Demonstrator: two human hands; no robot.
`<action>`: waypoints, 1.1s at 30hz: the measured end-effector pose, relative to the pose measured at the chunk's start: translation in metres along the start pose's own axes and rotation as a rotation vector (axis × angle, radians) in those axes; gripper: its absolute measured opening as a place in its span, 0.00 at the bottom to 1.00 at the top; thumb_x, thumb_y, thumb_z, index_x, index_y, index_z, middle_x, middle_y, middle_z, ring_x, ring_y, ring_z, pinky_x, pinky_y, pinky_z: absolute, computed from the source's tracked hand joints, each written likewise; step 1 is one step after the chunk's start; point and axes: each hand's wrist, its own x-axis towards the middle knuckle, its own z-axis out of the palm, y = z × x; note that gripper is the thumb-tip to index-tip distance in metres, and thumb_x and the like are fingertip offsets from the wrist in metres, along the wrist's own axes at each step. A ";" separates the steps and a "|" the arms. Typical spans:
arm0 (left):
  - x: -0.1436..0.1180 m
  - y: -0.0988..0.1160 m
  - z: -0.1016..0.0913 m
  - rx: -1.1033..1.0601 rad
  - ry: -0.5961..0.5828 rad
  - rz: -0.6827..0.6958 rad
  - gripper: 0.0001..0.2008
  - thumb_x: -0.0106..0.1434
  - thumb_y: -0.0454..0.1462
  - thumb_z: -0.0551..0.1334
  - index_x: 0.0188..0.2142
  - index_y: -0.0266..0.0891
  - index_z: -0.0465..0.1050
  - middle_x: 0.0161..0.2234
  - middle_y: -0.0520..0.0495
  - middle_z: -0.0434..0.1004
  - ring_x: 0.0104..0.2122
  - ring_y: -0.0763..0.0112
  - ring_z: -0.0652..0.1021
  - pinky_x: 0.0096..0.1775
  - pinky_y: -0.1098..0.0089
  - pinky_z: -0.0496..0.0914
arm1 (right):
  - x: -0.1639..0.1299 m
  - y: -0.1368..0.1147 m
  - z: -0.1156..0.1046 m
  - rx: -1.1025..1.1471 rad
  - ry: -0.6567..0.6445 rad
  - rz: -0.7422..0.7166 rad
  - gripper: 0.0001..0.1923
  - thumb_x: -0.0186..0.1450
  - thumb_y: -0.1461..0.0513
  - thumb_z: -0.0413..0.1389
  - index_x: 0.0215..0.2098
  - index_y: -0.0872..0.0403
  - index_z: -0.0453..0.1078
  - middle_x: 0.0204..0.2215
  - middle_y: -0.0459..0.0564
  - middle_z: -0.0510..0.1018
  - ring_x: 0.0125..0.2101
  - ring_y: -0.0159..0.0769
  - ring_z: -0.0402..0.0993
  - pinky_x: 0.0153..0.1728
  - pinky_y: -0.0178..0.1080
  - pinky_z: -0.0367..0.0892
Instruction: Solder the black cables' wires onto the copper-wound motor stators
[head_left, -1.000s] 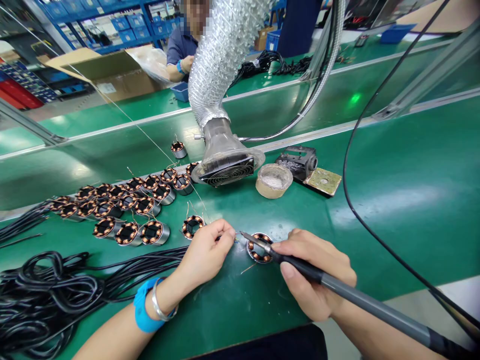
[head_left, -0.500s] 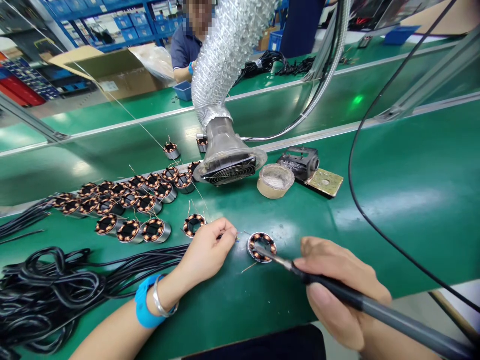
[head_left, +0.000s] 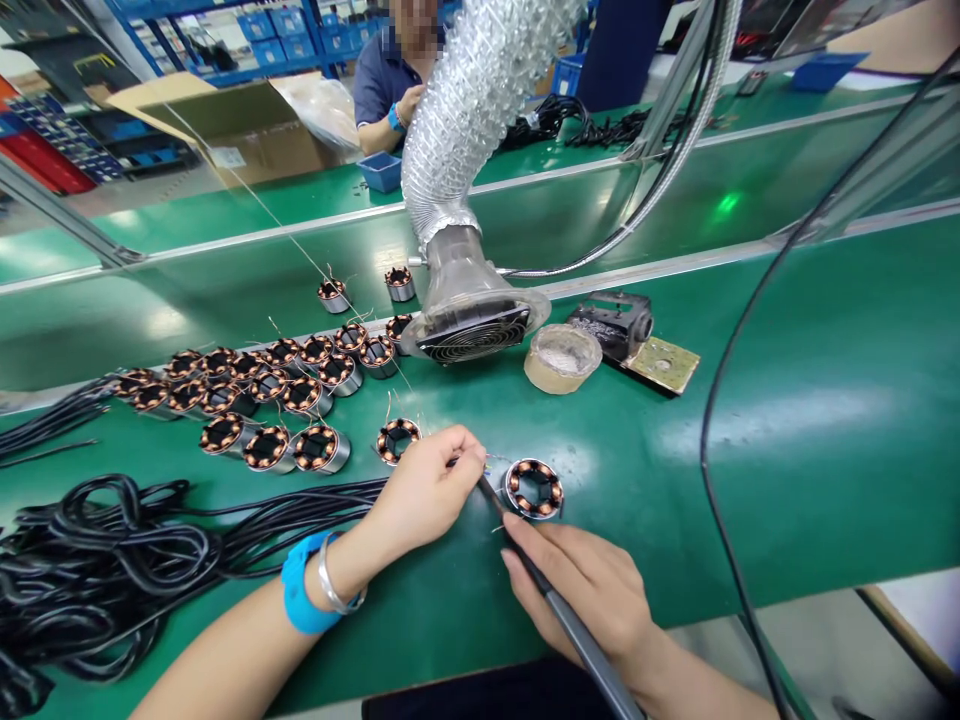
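My left hand is closed in a pinch on the end of a black cable, whose small coloured wire tips poke out past the fingers. My right hand grips a soldering iron by its dark handle. The iron's tip reaches up to the left fingertips, by the wire ends; exact contact is hidden. Just right of the tip, a copper-wound motor stator sits on the green bench with thin leads sticking out. Another stator stands behind my left hand, partly covered by it.
Several stators stand in rows at left. Black cables lie coiled in front of them. A fume duct hangs over the bench, beside a round pot and an iron holder. A person sits across.
My right hand has moved left with the soldering iron, its tip going from the stator to the wire ends at my left fingers. My left hand keeps its pinch. The view has shifted slightly.
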 end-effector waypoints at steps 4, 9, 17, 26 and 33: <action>-0.001 0.001 0.000 0.008 -0.007 -0.008 0.11 0.65 0.40 0.54 0.27 0.39 0.64 0.21 0.57 0.61 0.23 0.74 0.62 0.27 0.73 0.56 | 0.000 0.000 0.003 -0.024 0.060 0.017 0.19 0.60 0.71 0.59 0.50 0.60 0.71 0.29 0.52 0.80 0.25 0.36 0.78 0.28 0.37 0.75; -0.001 0.002 0.000 0.008 -0.001 0.008 0.10 0.65 0.39 0.53 0.27 0.39 0.65 0.22 0.56 0.62 0.25 0.73 0.64 0.29 0.72 0.58 | 0.001 -0.001 0.004 -0.018 0.083 0.032 0.18 0.60 0.71 0.59 0.49 0.60 0.72 0.27 0.51 0.80 0.23 0.35 0.77 0.26 0.37 0.75; 0.000 0.002 0.000 0.014 0.003 -0.003 0.10 0.64 0.39 0.54 0.27 0.39 0.65 0.22 0.56 0.62 0.24 0.73 0.63 0.28 0.73 0.57 | 0.000 0.003 0.007 0.006 0.092 0.038 0.19 0.59 0.69 0.59 0.49 0.57 0.72 0.29 0.50 0.81 0.24 0.36 0.78 0.26 0.36 0.76; 0.000 0.000 0.000 0.003 -0.016 0.004 0.12 0.66 0.41 0.53 0.27 0.39 0.63 0.21 0.57 0.59 0.23 0.75 0.61 0.27 0.73 0.56 | 0.004 -0.002 -0.004 0.129 0.085 0.011 0.18 0.58 0.71 0.58 0.48 0.61 0.72 0.25 0.50 0.78 0.21 0.34 0.74 0.22 0.37 0.73; 0.001 -0.001 -0.007 -0.030 -0.101 -0.039 0.14 0.66 0.44 0.53 0.27 0.39 0.62 0.22 0.57 0.55 0.24 0.75 0.58 0.27 0.73 0.54 | 0.004 -0.013 -0.051 0.247 0.029 -0.014 0.15 0.56 0.71 0.54 0.42 0.58 0.72 0.22 0.48 0.76 0.21 0.36 0.75 0.24 0.39 0.74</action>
